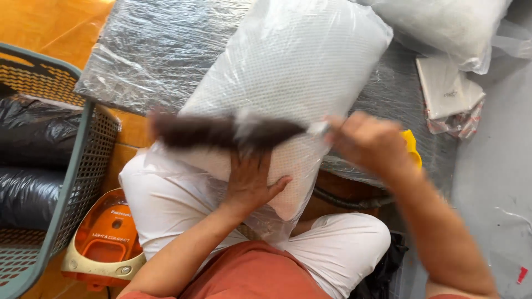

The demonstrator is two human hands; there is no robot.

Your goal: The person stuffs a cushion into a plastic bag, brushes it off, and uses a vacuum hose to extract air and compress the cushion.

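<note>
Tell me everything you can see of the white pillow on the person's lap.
The white pillow is plump and oblong, with a fine mesh-like texture, sealed in clear crinkly plastic wrap. It lies tilted, its lower end on the person's lap, its upper end on a plastic-covered surface. The left hand presses flat against its lower part. A dark, motion-blurred brush held by the right hand sweeps across its middle.

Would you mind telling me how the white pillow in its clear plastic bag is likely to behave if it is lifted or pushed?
The pillow looks plump and soft, so it would probably sag and feel light for its bulk. Its glossy plastic wrap may be slippery, which fits the left hand pressing flat on it. It lies broad across the lap, so rolling seems unlikely.
</note>
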